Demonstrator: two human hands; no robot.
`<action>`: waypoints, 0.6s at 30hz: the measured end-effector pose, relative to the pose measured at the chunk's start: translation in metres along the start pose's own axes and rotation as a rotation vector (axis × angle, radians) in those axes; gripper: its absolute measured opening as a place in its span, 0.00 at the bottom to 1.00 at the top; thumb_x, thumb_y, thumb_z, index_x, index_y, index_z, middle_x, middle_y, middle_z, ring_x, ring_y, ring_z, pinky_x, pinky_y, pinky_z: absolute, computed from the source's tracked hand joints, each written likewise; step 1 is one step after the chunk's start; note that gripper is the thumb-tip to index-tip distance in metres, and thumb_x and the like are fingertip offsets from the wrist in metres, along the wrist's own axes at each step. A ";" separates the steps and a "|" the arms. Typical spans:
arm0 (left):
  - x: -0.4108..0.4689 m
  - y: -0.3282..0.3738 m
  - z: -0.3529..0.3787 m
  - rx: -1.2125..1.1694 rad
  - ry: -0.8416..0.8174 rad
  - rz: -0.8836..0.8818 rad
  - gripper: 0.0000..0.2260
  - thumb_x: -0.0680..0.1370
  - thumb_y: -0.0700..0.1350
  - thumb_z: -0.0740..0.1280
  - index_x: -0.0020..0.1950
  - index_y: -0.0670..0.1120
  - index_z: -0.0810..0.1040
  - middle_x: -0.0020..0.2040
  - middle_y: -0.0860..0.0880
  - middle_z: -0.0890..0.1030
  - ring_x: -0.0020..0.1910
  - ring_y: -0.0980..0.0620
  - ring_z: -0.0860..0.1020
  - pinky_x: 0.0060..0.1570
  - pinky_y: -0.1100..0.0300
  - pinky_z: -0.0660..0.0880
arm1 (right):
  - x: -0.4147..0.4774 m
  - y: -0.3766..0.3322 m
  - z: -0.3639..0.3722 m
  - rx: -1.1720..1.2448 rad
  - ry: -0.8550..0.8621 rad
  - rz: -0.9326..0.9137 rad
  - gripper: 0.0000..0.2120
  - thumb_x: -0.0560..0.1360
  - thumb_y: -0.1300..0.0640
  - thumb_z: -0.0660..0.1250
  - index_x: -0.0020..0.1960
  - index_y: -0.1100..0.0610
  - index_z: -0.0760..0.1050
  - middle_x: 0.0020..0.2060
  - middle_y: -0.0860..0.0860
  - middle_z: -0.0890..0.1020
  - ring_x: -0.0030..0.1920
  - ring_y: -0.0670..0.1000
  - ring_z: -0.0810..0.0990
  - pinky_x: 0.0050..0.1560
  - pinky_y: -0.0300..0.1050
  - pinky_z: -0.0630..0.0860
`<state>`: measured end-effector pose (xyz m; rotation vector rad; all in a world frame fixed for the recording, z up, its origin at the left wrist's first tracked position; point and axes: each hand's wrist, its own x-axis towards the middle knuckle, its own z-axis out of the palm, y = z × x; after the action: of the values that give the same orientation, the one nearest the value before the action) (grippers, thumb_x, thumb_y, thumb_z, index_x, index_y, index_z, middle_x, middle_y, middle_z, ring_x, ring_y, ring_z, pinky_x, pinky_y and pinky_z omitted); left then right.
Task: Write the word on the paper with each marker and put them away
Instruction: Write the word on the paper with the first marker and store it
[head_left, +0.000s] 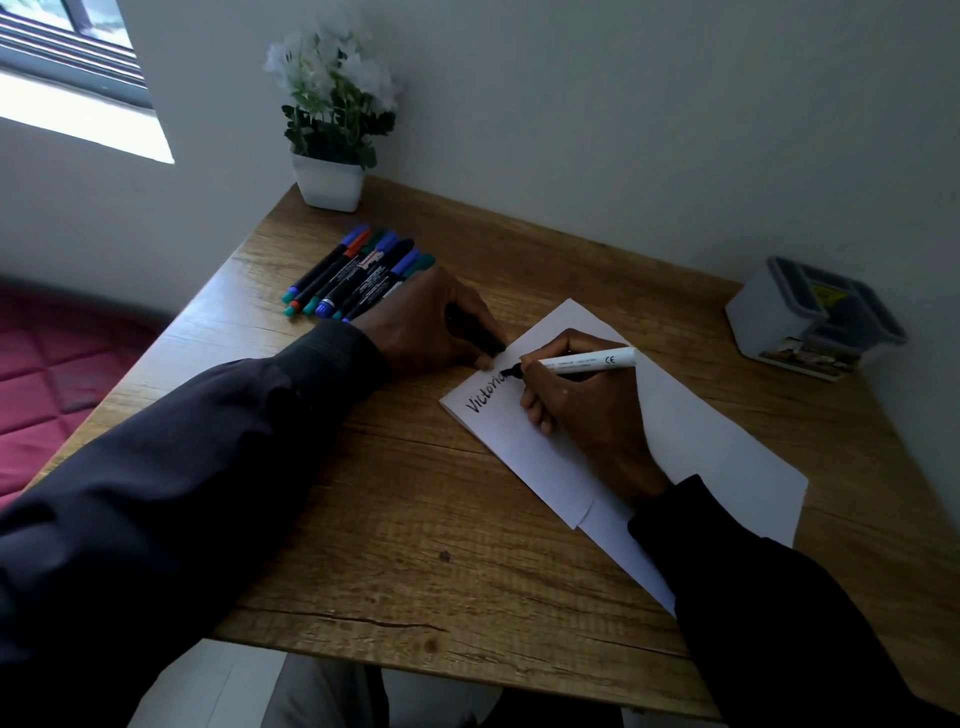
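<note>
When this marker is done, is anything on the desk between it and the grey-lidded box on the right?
Nothing visible does. The white marker is in the right hand over the paper; only bare table lies between it and the box, whose lid looks closed.

White marker (582, 360) uncapped, black tip on white paper (727, 457) reading "Victoria"; capped markers (358, 275) grouped far-left.

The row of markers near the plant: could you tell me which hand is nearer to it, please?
Left. The left hand rests right beside the row of markers, overlapping its near end, holding a black cap. The right hand is farther away, writing on the paper.
</note>
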<state>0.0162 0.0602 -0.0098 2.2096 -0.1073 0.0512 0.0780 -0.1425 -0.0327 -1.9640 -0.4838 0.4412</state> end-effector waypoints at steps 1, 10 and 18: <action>0.000 0.000 0.000 0.001 -0.002 -0.002 0.11 0.74 0.39 0.73 0.51 0.54 0.81 0.50 0.60 0.81 0.53 0.66 0.79 0.50 0.74 0.76 | -0.002 -0.001 -0.001 0.023 -0.003 0.007 0.13 0.79 0.60 0.70 0.36 0.60 0.77 0.23 0.45 0.80 0.21 0.43 0.78 0.25 0.31 0.74; -0.001 0.001 0.001 0.017 0.028 0.000 0.11 0.73 0.39 0.74 0.52 0.52 0.82 0.50 0.59 0.81 0.52 0.66 0.78 0.50 0.76 0.74 | -0.013 -0.009 -0.009 0.261 0.112 -0.151 0.04 0.79 0.65 0.69 0.44 0.62 0.79 0.31 0.56 0.83 0.28 0.51 0.80 0.26 0.41 0.75; -0.003 0.007 0.000 -0.040 0.072 -0.023 0.10 0.74 0.40 0.73 0.54 0.51 0.82 0.50 0.60 0.82 0.52 0.68 0.79 0.50 0.75 0.74 | -0.014 -0.020 -0.025 0.595 0.093 -0.116 0.07 0.79 0.65 0.67 0.44 0.58 0.80 0.32 0.57 0.80 0.29 0.51 0.75 0.26 0.39 0.69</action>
<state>0.0131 0.0563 -0.0049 2.1660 -0.0423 0.1148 0.0760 -0.1606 -0.0033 -1.3688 -0.3527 0.3655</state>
